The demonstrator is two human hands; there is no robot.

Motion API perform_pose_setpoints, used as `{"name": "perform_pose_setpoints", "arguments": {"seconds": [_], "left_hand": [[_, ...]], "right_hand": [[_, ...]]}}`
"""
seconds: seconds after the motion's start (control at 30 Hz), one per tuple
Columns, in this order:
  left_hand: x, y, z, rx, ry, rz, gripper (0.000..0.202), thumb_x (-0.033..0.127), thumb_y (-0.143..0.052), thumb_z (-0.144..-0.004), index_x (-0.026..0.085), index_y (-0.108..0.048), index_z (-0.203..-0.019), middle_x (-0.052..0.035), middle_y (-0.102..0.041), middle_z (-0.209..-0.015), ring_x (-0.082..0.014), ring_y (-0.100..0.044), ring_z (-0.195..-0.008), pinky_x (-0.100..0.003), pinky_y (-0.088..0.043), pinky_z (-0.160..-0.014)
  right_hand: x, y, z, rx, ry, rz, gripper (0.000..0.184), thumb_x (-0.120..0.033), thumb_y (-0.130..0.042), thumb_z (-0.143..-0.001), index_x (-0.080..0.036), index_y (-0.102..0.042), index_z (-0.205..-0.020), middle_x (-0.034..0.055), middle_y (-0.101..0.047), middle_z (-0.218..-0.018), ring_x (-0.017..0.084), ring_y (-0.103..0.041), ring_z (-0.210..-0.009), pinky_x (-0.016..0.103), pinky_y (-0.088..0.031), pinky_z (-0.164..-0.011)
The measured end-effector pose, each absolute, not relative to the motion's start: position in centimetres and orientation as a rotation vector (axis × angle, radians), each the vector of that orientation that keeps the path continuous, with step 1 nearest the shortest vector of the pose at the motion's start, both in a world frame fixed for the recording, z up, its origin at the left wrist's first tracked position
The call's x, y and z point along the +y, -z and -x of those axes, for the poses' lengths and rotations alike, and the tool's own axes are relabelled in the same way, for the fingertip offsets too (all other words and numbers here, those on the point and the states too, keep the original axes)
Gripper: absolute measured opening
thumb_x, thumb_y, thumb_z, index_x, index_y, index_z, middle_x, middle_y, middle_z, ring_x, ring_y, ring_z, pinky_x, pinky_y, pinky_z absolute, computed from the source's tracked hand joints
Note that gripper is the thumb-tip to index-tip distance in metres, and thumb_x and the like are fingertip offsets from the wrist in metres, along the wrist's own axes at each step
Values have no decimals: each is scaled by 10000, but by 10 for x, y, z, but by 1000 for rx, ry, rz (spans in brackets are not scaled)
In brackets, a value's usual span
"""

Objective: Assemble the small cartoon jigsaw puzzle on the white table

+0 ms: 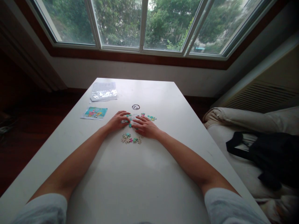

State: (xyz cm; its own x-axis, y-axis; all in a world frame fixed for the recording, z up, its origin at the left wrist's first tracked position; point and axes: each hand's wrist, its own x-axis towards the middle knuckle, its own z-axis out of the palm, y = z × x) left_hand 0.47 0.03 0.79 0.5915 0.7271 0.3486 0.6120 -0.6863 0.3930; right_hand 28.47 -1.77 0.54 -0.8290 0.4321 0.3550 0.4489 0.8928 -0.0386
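Both my arms reach out over a white table (144,174). My left hand (118,121) lies palm down with its fingers bent over small puzzle pieces. My right hand (146,127) rests beside it, fingers stretched toward the left hand and touching the pieces between them. A cluster of loose puzzle pieces (131,139), teal, pink and tan, lies just in front of my hands. More pieces (151,118) sit beyond my right hand. Whether either hand pinches a piece is hidden.
A colourful picture card (94,112) lies left of my hands, with a clear plastic bag (103,91) further back. A small round hole (135,107) sits in the tabletop. A bed with a black bag (268,155) stands at the right. Windows (144,25) are ahead.
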Motion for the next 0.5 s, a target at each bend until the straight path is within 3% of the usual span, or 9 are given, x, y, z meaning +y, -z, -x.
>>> {"name": "perform_pose_setpoints", "arguments": {"seconds": [0.17, 0.5], "left_hand": [[-1, -12, -7, 1095, -708, -2674, 140, 321, -631, -938, 276, -764, -938, -32, -634, -1399, -271, -461, -1379, -508, -432, -1157], [-6, -20, -11, 1056, -519, -2799, 128, 281, -583, -957, 237, -682, -1024, -61, -569, -1474, -278, -393, -1449, -527, -397, -1187]], "right_hand": [[-17, -3, -285, -2707, 69, 663, 391, -379, -550, -1021, -293, -623, -1395, 57, -529, -1539, 292, -390, -1490, 542, -314, -1225], [-18, -6, -284, -2714, 66, 670, 384, -373, -524, -1034, -276, -632, -1390, 60, -543, -1526, 307, -404, -1478, 543, -331, -1213]]}}
